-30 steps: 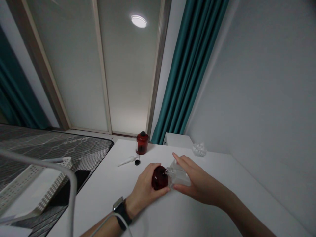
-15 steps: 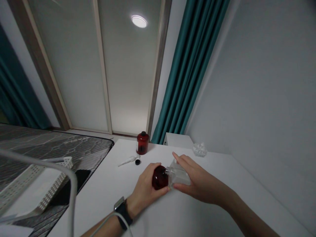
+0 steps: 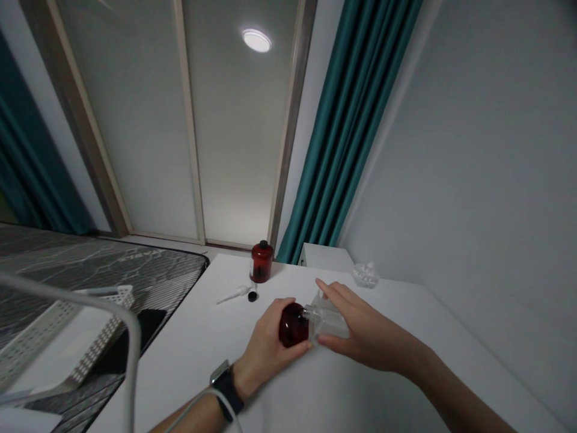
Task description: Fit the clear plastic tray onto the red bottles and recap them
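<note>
My left hand is wrapped round a dark red-brown bottle above the white table. My right hand grips a clear, square-sided bottle, tipped on its side with its neck against the mouth area of the red-brown one. Whether liquid is flowing between them I cannot tell. Beyond my left hand lie a white pump head with a thin tube and a small black cap. Behind these stands a second red-brown bottle, upright, its black cap on.
Crumpled clear plastic lies at the table's far right, near a white cabinet and the wall. A white perforated basket is at the left, beyond the table edge. A pale curved bar crosses the near left.
Both hands and both bottles keep the same hold and position. The view has shifted very slightly.
</note>
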Demonstrator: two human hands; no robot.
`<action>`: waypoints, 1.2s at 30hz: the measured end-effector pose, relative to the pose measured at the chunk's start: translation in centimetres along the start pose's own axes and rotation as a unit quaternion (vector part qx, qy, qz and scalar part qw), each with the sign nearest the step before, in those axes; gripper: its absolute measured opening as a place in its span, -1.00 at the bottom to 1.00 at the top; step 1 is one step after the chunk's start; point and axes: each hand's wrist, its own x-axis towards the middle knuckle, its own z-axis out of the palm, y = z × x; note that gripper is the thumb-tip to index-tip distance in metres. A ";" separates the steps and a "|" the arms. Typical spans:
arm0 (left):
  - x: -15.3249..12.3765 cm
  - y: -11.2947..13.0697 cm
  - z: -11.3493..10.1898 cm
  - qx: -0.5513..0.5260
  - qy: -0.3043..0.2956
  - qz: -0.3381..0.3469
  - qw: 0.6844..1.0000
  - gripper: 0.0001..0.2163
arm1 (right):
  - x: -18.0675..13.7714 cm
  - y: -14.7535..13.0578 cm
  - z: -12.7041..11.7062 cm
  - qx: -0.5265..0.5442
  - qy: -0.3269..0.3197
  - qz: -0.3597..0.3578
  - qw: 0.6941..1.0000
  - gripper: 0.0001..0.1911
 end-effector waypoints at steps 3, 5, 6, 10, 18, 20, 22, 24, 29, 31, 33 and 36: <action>0.0 0.1 0.0 -0.005 0.003 -0.002 1.000 -0.43 | 0.2 0.1 0.1 0.002 0.008 -0.007 1.000 -0.13; 0.0 0.1 0.1 -0.010 0.003 -0.007 1.000 -0.43 | 0.3 0.1 0.1 0.008 0.015 -0.012 1.000 -0.15; 0.1 0.1 0.1 -0.012 0.003 -0.010 1.000 -0.43 | 0.3 0.1 0.1 0.012 0.019 -0.015 1.000 -0.17; 0.1 0.0 0.2 -0.017 0.001 -0.023 1.000 -0.42 | 0.3 0.0 0.0 0.021 0.026 -0.012 0.999 -0.24; -0.1 0.0 0.3 -0.023 0.005 -0.025 0.999 -0.42 | 0.3 0.0 -0.2 0.011 0.019 -0.015 1.000 -0.22; -0.1 0.0 0.3 -0.022 0.003 -0.024 0.999 -0.42 | 0.3 0.0 -0.2 0.009 0.019 -0.016 1.000 -0.21; -0.1 -0.1 0.3 -0.022 0.003 -0.024 0.999 -0.42 | 0.3 0.0 -0.2 0.008 0.018 -0.016 1.000 -0.21; -0.1 -0.2 0.3 -0.023 0.004 -0.023 0.999 -0.41 | 0.2 0.0 -0.2 0.007 0.017 -0.018 1.000 -0.20; -0.2 -0.2 0.3 -0.022 0.009 -0.025 0.999 -0.41 | 0.0 0.1 -0.2 0.010 0.014 -0.018 1.000 -0.16; -0.1 -0.2 0.3 -0.021 0.008 -0.024 0.999 -0.41 | 0.0 0.1 -0.2 0.015 0.012 -0.017 1.000 -0.15; -0.1 -0.2 0.3 -0.019 0.009 -0.023 0.999 -0.41 | 0.1 0.1 -0.2 0.018 0.010 -0.015 1.000 -0.14; 0.0 -0.2 0.3 -0.017 0.010 -0.024 1.000 -0.41 | 0.2 0.1 -0.1 0.018 0.008 -0.014 1.000 -0.12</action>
